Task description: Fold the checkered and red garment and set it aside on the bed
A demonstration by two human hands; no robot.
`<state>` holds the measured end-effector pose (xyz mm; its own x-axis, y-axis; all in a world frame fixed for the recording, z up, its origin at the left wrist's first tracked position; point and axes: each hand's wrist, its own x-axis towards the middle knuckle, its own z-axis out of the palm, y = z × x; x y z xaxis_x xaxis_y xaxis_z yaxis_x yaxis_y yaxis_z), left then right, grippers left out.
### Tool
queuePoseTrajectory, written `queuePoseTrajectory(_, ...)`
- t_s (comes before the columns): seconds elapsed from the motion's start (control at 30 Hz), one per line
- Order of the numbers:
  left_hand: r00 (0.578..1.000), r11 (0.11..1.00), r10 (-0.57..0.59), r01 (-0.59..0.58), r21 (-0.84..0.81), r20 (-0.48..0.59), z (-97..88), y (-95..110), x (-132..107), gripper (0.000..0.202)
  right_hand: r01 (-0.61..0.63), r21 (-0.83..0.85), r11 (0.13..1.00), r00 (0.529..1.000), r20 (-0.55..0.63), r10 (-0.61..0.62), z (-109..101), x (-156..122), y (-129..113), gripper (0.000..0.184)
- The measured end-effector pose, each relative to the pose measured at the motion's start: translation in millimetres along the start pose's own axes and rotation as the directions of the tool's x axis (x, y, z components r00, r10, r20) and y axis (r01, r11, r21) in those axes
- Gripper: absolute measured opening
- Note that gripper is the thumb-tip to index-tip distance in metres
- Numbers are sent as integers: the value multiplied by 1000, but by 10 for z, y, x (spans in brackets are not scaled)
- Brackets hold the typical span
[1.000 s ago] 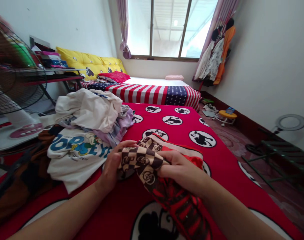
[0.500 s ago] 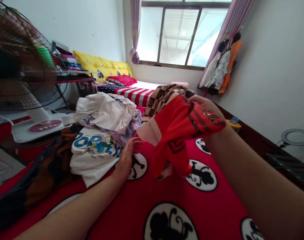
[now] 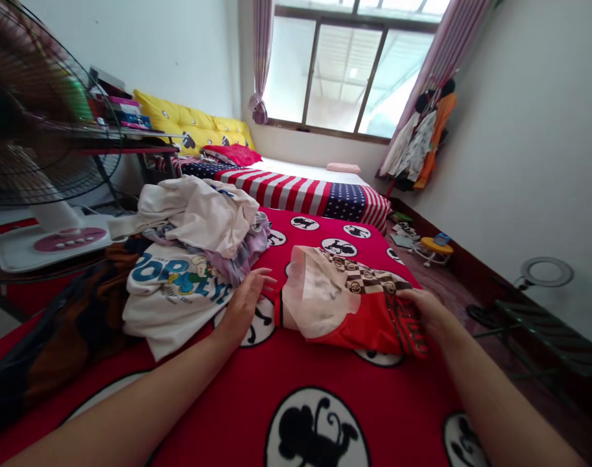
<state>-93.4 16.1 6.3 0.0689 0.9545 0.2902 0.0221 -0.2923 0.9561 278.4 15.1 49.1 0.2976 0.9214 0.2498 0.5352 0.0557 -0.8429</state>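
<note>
A red garment with dark glittery trim, a brown-and-cream checked part and a sheer whitish part [image 3: 358, 324] lies spread on the red bedspread [image 3: 218, 402]. My right hand [image 3: 425, 311] grips its right edge, fingers closed over the cloth. My left hand [image 3: 247, 301] rests open with fingers stretched, between the garment's left end and a clothes pile, holding nothing. In that pile are a white shirt with blue "POPEYE" lettering [image 3: 174, 285], a crumpled white garment [image 3: 203, 211] and lilac cloth [image 3: 249, 250]. A dark blue and brown garment [image 3: 72, 324] lies at the left.
An electric fan [image 3: 57, 240] stands at the left, its blades blurred. Beyond is another bed with a striped, starred cover [image 3: 290, 194]. Clothes [image 3: 419, 149] hang on the right wall. A small yellow stool [image 3: 436, 246] and a ring light [image 3: 547, 272] are at the right.
The red garment, held up and bunched by my right hand before, now lies flatter on the bedspread. My right hand has come down to its right edge; my left hand has barely moved.
</note>
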Motion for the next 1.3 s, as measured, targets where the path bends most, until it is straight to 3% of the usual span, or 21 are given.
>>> queuePoseTrajectory(0.07,1000,1000,-1,0,29,19,13,19,7,50,-136,-29,990,990,-41,134,-76,-19,172,15)
queuePoseTrajectory(0.1,1000,999,6,-7,45,29,19,25,10,49,-164,-75,984,981,-117,155,-97,-23,209,21)
queuePoseTrajectory(0.17,998,997,26,-29,73,48,30,28,12,46,-115,-213,970,954,-296,48,-99,-44,201,32)
queuePoseTrajectory(0.23,997,994,46,-53,99,66,39,23,10,44,-8,-316,949,935,-340,-106,-39,-100,123,36)
queuePoseTrajectory(0.3,993,986,67,-80,144,94,48,20,3,42,109,-356,928,943,-260,-210,76,-199,13,34)
queuePoseTrajectory(0.4,981,956,116,-152,250,153,61,27,-8,38,260,-376,889,954,-44,-297,295,-391,-166,26)
queuePoseTrajectory(0.53,970,918,159,-215,333,186,70,49,-20,31,341,-329,880,930,253,-266,537,-630,-394,28)
queuePoseTrajectory(0.63,972,918,142,-200,341,188,82,63,-36,30,326,-240,914,907,352,-230,657,-759,-508,36)
queuePoseTrajectory(0.77,955,918,124,-213,333,269,112,66,-52,25,267,-30,963,870,439,-227,792,-881,-566,44)
queuePoseTrajectory(0.9,980,930,155,-187,315,124,105,48,-39,18,267,150,952,828,469,-306,848,-946,-642,46)
queuePoseTrajectory(0.97,989,939,145,-144,311,22,80,35,-24,16,356,124,926,827,421,-374,822,-927,-672,42)
queuePoseTrajectory(1.03,992,942,120,-103,319,-32,56,25,-12,15,466,-13,885,844,306,-440,762,-853,-648,32)
queuePoseTrajectory(1.1,994,937,101,-82,341,-38,48,24,-7,14,502,-196,842,864,165,-476,673,-725,-545,22)
queuePoseTrajectory(1.2,995,921,104,-100,377,10,63,34,-17,12,422,-423,802,876,-38,-481,503,-483,-263,21)
queuePoseTrajectory(1.3,991,916,122,-130,380,47,53,33,-15,21,271,-508,818,879,-215,-425,334,-285,48,28)
